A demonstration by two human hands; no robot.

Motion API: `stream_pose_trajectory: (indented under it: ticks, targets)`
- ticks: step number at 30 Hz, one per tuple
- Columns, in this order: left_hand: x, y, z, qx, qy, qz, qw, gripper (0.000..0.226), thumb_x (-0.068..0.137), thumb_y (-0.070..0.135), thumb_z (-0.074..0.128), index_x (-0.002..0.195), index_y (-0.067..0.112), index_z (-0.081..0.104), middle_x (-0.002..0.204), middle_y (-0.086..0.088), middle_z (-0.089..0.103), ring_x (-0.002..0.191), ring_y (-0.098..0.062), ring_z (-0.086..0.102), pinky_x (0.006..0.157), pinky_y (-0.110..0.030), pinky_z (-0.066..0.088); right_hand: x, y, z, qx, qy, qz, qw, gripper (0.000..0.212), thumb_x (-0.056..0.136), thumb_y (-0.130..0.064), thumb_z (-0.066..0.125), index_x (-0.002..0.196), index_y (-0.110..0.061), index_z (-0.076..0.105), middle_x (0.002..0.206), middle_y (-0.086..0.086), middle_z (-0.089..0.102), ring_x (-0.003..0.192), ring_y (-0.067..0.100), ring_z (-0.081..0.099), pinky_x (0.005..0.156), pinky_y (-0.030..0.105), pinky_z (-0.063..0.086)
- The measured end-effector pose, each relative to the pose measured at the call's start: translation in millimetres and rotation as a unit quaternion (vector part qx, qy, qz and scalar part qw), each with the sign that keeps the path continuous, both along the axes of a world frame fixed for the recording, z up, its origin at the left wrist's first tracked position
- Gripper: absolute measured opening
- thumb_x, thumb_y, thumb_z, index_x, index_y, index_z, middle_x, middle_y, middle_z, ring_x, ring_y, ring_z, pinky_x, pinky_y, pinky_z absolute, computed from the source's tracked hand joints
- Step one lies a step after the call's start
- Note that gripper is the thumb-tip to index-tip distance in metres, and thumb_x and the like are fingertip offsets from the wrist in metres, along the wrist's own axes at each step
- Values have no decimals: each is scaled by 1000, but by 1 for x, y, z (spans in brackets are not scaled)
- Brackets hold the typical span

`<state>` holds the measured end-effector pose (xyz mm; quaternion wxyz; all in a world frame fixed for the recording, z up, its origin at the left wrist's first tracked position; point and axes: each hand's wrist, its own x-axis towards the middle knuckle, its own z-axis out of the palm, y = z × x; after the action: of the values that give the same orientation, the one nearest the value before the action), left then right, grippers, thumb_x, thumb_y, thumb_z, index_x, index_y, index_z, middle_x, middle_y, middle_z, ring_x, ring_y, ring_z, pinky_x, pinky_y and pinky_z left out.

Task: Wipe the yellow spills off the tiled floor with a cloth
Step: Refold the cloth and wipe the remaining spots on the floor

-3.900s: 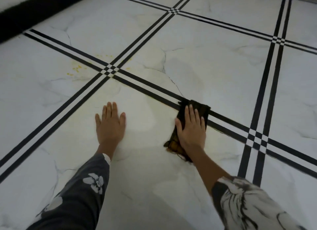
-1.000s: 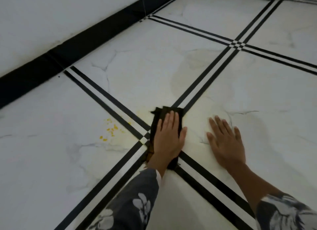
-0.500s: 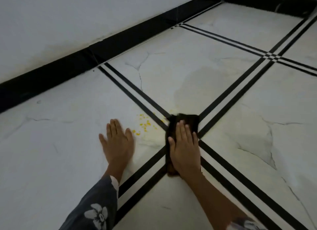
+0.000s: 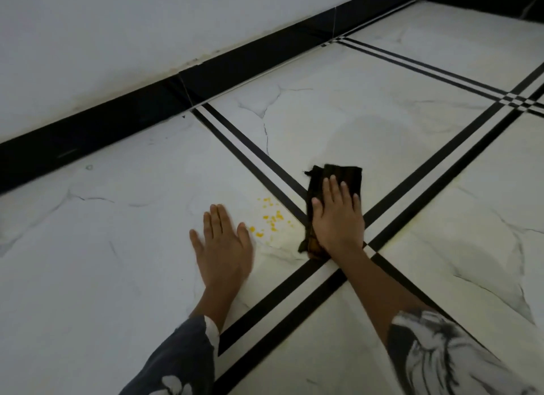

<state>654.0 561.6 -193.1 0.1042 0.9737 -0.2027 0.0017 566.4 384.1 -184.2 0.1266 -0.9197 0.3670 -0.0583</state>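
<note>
Small yellow spills [image 4: 270,218] dot the white marble-look tile just left of a crossing of black stripe lines. A dark folded cloth [image 4: 343,175] lies over the stripes right of the spots, close to them but not on them. My right hand [image 4: 337,218] presses flat on the cloth, fingers spread and pointing away from me. My left hand [image 4: 223,244] lies flat on the bare tile left of the spots, holding nothing. A faint yellowish smear shows on the tile near the cloth's near end.
A black skirting board [image 4: 235,62] runs along the white wall [image 4: 147,35] at the back left. Double black stripes [image 4: 435,165] cross the tiled floor. A second stripe crossing [image 4: 518,101] lies at the far right.
One second ago my left hand pressed the cloth and my right hand lay flat. The cloth is now under my right hand, and my left hand rests left of the spots.
</note>
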Motion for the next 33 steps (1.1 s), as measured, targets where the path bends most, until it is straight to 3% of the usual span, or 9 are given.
stream_pose_trajectory:
  ticks: [4, 9, 13, 17, 21, 25, 29, 33]
  targets:
    - [12, 14, 4, 1, 33, -39, 999, 59, 99, 40, 14, 149, 13, 1, 159, -5, 2, 146, -18, 1, 116, -44, -1, -1, 49, -4, 13, -5, 233, 972, 73, 82, -52, -8, 147, -23, 6, 157, -6, 8, 144, 10, 3, 113, 30, -5]
    - [28, 40, 6, 7, 21, 53, 998, 61, 97, 37, 17, 149, 10, 1, 159, -4, 2, 146, -18, 1, 116, -47, -1, 20, 42, -3, 8, -42, 102, 994, 71, 85, -50, -3, 147, -19, 8, 157, -3, 8, 145, 14, 5, 116, 34, 0]
    - [27, 45, 5, 13, 27, 37, 999, 60, 98, 38, 15, 149, 10, -2, 159, -6, -1, 146, -19, -2, 116, -46, -3, 22, 76, -5, 23, -20, 254, 967, 69, 85, -51, -4, 147, -23, 7, 157, -6, 9, 144, 12, 5, 113, 31, -4]
    - [28, 51, 5, 18, 41, 25, 999, 59, 99, 37, 14, 149, 10, -4, 159, -5, -3, 146, -18, -3, 116, -46, -4, 35, 70, -5, 21, -18, 138, 990, 55, 97, -43, 9, 147, -20, 3, 157, -4, 2, 145, 14, 0, 116, 34, -4]
    - [28, 49, 3, 6, 36, 23, 999, 59, 99, 37, 14, 149, 11, -3, 159, -5, -3, 146, -18, -3, 116, -45, -5, 37, 87, -8, 24, -22, 267, 963, 69, 86, -52, -4, 147, -23, 7, 157, -6, 8, 144, 11, 3, 113, 29, -6]
    - [27, 48, 3, 6, 31, 29, 999, 59, 99, 38, 14, 149, 11, -3, 159, -5, -2, 146, -19, -3, 117, -45, -5, 40, 84, -4, 22, -19, 172, 985, 58, 95, -47, 8, 147, -21, 6, 157, -3, 6, 145, 15, 3, 116, 35, -2]
    - [27, 47, 4, -6, 32, 31, 999, 58, 99, 37, 13, 149, 11, -2, 159, -5, -2, 146, -19, -3, 116, -46, -5, 32, 109, -6, 23, -36, 316, 948, 66, 87, -48, -1, 146, -24, 13, 156, -5, 14, 144, 13, 10, 114, 31, -2]
    - [26, 48, 3, 4, 32, 27, 999, 59, 99, 38, 14, 149, 11, -2, 159, -5, -1, 146, -20, -3, 116, -46, -4, 44, 88, -4, 19, -20, 194, 981, 57, 95, -45, 6, 147, -23, 6, 157, -5, 7, 145, 13, 2, 116, 34, -2]
